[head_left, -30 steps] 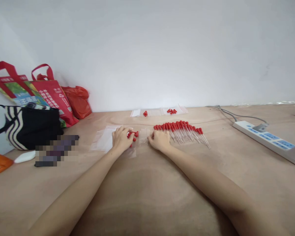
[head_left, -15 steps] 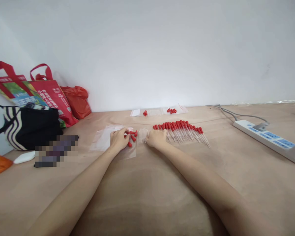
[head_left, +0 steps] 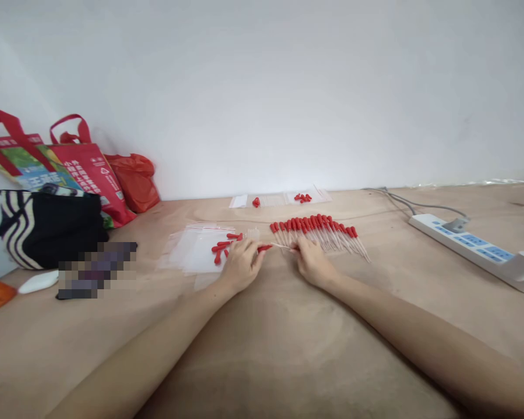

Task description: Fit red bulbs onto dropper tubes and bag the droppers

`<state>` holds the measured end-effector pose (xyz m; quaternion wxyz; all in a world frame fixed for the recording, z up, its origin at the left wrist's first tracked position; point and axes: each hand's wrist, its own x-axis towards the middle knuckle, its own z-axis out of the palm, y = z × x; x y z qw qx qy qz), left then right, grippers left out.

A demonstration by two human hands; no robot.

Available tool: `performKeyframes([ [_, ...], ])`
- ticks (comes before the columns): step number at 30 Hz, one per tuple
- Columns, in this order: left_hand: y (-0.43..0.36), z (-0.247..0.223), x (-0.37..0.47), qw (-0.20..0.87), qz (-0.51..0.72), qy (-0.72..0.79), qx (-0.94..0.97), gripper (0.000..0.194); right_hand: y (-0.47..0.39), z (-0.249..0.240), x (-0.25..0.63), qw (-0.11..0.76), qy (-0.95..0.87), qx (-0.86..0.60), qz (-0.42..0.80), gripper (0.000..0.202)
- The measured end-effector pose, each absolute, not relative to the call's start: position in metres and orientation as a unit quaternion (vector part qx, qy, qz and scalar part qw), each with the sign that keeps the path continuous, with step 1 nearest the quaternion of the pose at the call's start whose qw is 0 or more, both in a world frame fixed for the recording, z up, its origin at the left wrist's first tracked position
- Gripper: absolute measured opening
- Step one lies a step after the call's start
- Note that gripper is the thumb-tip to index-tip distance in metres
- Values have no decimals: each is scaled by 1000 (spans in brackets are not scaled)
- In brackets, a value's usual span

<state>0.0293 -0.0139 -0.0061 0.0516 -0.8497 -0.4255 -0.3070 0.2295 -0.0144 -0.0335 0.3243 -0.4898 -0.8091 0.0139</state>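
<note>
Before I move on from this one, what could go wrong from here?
The thin clear tube in the right hand might slip or bend if pressed crookedly against the red bulb in the left hand.

The right hand is close to the row of red-topped tubes and could disturb it.

Loose red bulbs beside the left hand might get knocked.

The wooden table (head_left: 262, 337) in front of me carries a fanned row of red-topped slim tubes (head_left: 327, 235) (red ends all toward the back), flat clear bags (head_left: 194, 244) left of them, a white power strip (head_left: 448, 235) and a black-and-white bag (head_left: 67, 227).
</note>
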Motion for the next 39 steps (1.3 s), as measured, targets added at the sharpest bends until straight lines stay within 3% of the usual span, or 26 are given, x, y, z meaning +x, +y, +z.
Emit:
performKeyframes([
  [3, -24, -10, 40, 6, -296, -395, -870, 10, -25, -40, 260, 360, -814, -456, -1, 26],
  [12, -26, -11, 42, -37, -299, -399, -866, 7, -38, -33, 264, 344, -848, -402, -17, 41],
  [28, -29, -9, 44, -33, -319, -355, -878, 12, -38, -30, 259, 358, -842, -403, 19, 22],
  [39, -26, -13, 43, -8, -328, -302, -895, 21, -34, -28, 263, 329, -867, -374, 0, 21],
])
